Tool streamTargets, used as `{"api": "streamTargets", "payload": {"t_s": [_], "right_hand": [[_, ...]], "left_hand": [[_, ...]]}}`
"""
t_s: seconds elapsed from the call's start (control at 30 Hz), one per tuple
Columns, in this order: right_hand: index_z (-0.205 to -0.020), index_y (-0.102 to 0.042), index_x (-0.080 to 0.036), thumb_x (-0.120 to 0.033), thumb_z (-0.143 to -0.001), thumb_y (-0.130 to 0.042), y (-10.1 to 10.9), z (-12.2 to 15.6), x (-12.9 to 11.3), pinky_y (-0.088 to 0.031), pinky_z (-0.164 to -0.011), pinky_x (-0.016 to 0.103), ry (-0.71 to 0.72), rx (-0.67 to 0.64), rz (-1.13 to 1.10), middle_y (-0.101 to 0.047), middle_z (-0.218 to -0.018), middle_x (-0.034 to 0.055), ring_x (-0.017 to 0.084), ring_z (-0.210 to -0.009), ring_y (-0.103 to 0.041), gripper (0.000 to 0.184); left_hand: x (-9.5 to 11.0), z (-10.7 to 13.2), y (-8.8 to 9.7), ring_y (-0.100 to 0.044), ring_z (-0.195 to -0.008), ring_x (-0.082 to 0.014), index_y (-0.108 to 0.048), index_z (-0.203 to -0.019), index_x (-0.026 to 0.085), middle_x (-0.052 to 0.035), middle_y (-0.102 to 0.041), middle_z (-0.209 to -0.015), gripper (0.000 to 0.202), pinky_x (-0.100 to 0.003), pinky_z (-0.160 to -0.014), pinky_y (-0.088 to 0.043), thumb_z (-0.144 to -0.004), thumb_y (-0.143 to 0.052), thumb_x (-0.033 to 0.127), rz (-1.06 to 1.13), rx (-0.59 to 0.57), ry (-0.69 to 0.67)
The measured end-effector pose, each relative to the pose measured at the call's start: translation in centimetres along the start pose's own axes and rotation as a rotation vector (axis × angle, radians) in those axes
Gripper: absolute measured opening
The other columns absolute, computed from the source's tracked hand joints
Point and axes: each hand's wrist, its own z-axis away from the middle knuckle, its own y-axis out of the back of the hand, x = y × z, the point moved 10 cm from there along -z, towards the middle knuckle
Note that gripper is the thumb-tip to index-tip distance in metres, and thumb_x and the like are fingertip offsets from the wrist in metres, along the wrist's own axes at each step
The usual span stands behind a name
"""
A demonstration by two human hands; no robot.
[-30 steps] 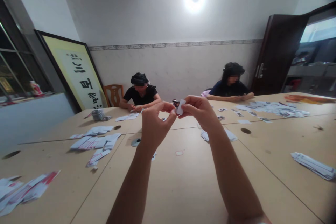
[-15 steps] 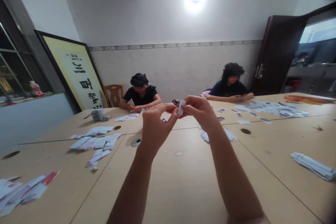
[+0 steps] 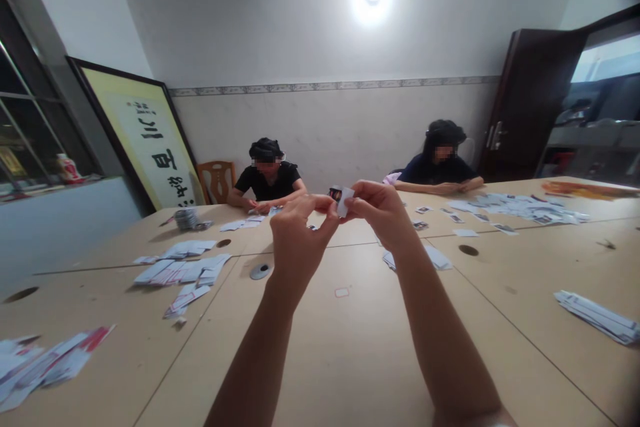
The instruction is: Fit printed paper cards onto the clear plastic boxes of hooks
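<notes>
Both my hands are raised above the wooden table (image 3: 350,360). My left hand (image 3: 296,240) and my right hand (image 3: 381,211) meet at their fingertips and pinch a small white card (image 3: 343,201) with a dark picture on its left part. Each hand is closed in a pinch on the card's edge. Below my right hand lies a small pile of white cards (image 3: 434,257). A tiny white piece (image 3: 341,292) lies on the table between my forearms.
Piles of white and red-marked papers lie at the left (image 3: 185,271), the near left (image 3: 40,363) and the near right (image 3: 597,315). Two other people (image 3: 269,177) (image 3: 440,163) sit at the far side with cards spread before them. A framed calligraphy panel (image 3: 150,140) leans on the wall.
Both hands have risen very slightly with the card. The pinch is the same and nothing else has moved.
</notes>
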Motion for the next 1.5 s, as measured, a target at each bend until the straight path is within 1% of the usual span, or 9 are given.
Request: {"api": "streamTargets", "payload": {"t_s": [0.23, 0.47, 0.67, 0.83, 1.03, 1.13, 1.23, 1.33, 1.5], "right_hand": [[-0.074, -0.069, -0.019, -0.033, -0.076, -0.080, 0.0, -0.1, 0.0, -0.064, -0.069, 0.029, 0.010, 0.001, -0.007, -0.068, -0.069, -0.0018, 0.011, -0.066, -0.066, 0.018], [-0.078, -0.070, -0.019, -0.031, -0.082, -0.076, -0.6, 0.1, -0.6, -0.062, -0.072, 0.028, 0.039, -0.088, 0.073, -0.068, -0.074, -0.0010, 0.011, -0.069, -0.067, 0.015], [-0.083, -0.071, -0.020, -0.036, -0.086, -0.074, -1.3, 0.6, -0.6, -0.058, -0.069, 0.028, 0.059, -0.138, 0.168, -0.067, -0.072, -0.0004, 0.013, -0.070, -0.066, 0.016], [-0.082, -0.071, -0.020, -0.036, -0.084, -0.075, -1.3, 0.9, -0.7, -0.056, -0.067, 0.028, 0.078, -0.123, 0.244, -0.067, -0.072, -0.0004, 0.013, -0.070, -0.065, 0.017], [-0.083, -0.074, -0.020, -0.030, -0.083, -0.074, -1.5, 1.0, -0.4, -0.057, -0.071, 0.027, 0.038, -0.163, 0.224, -0.072, -0.074, 0.0008, 0.013, -0.072, -0.068, 0.009], [-0.081, -0.074, -0.020, -0.029, -0.082, -0.077, -1.1, 1.0, -0.3, -0.055, -0.068, 0.026, 0.035, -0.149, 0.194, -0.072, -0.074, 0.0008, 0.013, -0.070, -0.068, 0.010], [-0.079, -0.072, -0.020, -0.031, -0.079, -0.079, -0.4, 0.9, -0.3, -0.052, -0.061, 0.025, 0.045, -0.085, 0.202, -0.068, -0.069, -0.0004, 0.012, -0.066, -0.065, 0.013], [-0.077, -0.072, -0.019, -0.031, -0.077, -0.080, 0.0, 0.7, -0.5, -0.050, -0.058, 0.025, 0.057, -0.032, 0.216, -0.066, -0.067, -0.0004, 0.013, -0.064, -0.063, 0.014], [-0.073, -0.071, -0.018, -0.026, -0.077, -0.077, 0.2, 0.5, -0.9, -0.049, -0.056, 0.024, 0.079, 0.011, 0.252, -0.068, -0.067, 0.0005, 0.012, -0.062, -0.061, 0.011]], "left_hand": [[-0.3, -0.1, 0.2, -0.073, -0.076, -0.0180, -0.073, -0.080, 0.022, 0.0003, -0.079, -0.081, 0.008, -0.033, -0.078, -0.056, -0.083, -0.067, 0.018, 0.031, 0.008, 0.051], [-0.2, -0.3, -0.1, -0.070, -0.076, -0.0169, -0.072, -0.083, 0.021, -0.0006, -0.077, -0.082, 0.008, -0.034, -0.081, -0.053, -0.089, -0.066, 0.024, 0.061, -0.081, 0.033], [-0.2, -0.4, 0.4, -0.064, -0.080, -0.0181, -0.069, -0.078, 0.021, -0.0019, -0.069, -0.079, 0.019, -0.034, -0.080, -0.050, -0.088, -0.073, 0.037, -0.005, -0.018, 0.009], [-1.6, -0.5, -0.5, -0.062, -0.073, -0.0153, -0.065, -0.077, 0.021, 0.0007, -0.069, -0.074, 0.021, -0.029, -0.072, -0.050, -0.088, -0.071, 0.038, 0.208, -0.113, 0.153], [-3.5, -0.2, -2.2, -0.060, -0.067, -0.0145, -0.064, -0.072, 0.020, -0.0012, -0.064, -0.070, 0.028, -0.024, -0.057, -0.046, -0.079, -0.077, 0.044, 0.508, -0.217, 0.353], [-4.1, 0.1, -3.0, -0.058, -0.066, -0.0140, -0.064, -0.073, 0.020, -0.0011, -0.061, -0.070, 0.030, -0.024, -0.055, -0.044, -0.078, -0.078, 0.046, 0.600, -0.262, 0.408], [-4.2, 0.2, -3.4, -0.054, -0.063, -0.0125, -0.064, -0.075, 0.020, 0.0000, -0.059, -0.070, 0.029, -0.023, -0.054, -0.043, -0.078, -0.076, 0.046, 0.659, -0.286, 0.423], [-4.1, 0.1, -3.2, -0.054, -0.062, -0.0114, -0.064, -0.075, 0.020, 0.0000, -0.060, -0.072, 0.024, -0.022, -0.054, -0.043, -0.080, -0.074, 0.041, 0.641, -0.260, 0.418], [-4.6, 0.2, -2.4, -0.060, -0.064, -0.0110, -0.065, -0.073, 0.018, 0.0002, -0.065, -0.071, 0.018, -0.021, -0.059, -0.049, -0.077, -0.076, 0.032, 0.604, -0.136, 0.454]]}}
